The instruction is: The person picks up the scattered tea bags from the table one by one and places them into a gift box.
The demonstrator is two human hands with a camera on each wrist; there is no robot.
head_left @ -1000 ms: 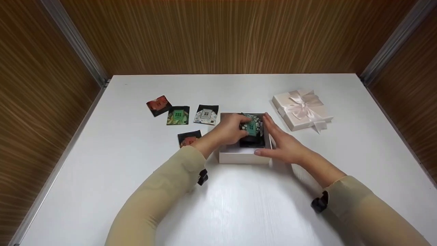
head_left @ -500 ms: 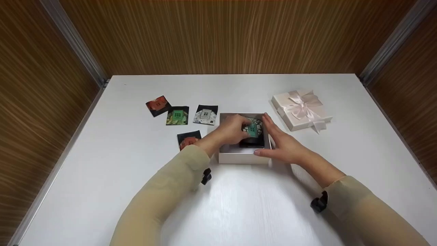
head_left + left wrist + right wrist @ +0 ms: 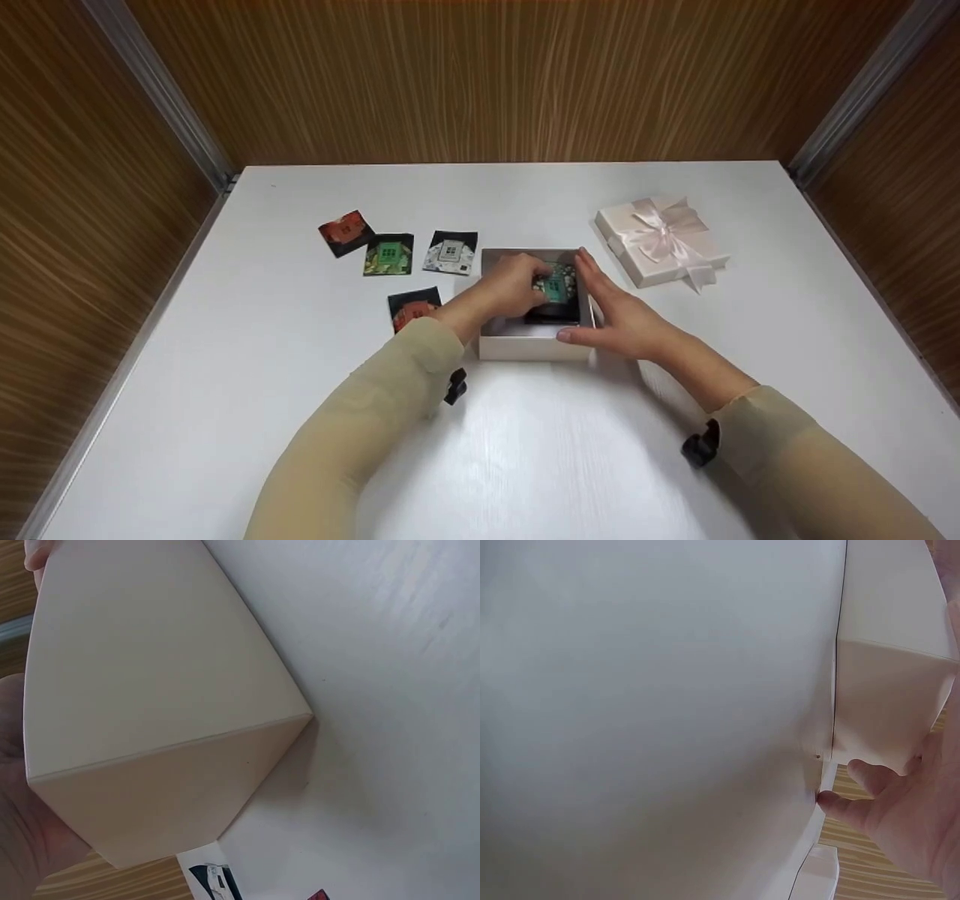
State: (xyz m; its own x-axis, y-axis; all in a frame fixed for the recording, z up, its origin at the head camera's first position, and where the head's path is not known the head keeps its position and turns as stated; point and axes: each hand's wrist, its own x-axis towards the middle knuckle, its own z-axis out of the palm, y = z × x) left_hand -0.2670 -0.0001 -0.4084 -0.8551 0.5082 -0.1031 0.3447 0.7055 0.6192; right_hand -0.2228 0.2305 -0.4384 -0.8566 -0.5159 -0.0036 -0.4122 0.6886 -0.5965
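Observation:
An open white box (image 3: 525, 348) sits mid-table. Inside it, my left hand (image 3: 512, 286) pinches a small teal patterned packet (image 3: 556, 284) over a dark item lying on the box's floor. My right hand (image 3: 616, 316) rests flat against the box's right wall, fingers straight, with its thumb at the front right corner. In the left wrist view the box's outer walls (image 3: 150, 690) fill the frame and the packet is hidden. The right wrist view shows the box's corner (image 3: 892, 690) and my thumb (image 3: 862, 802) beside it.
Several packets lie left of the box: a red one (image 3: 345, 231), a green one (image 3: 389, 255), a white one (image 3: 451, 252) and an orange one (image 3: 412, 306). A pink lid with a ribbon bow (image 3: 660, 240) lies at the right. Wood panels wall the table (image 3: 525, 465).
My left hand has sunk slightly deeper into the box with the teal packet. The right hand has stayed against the box's side.

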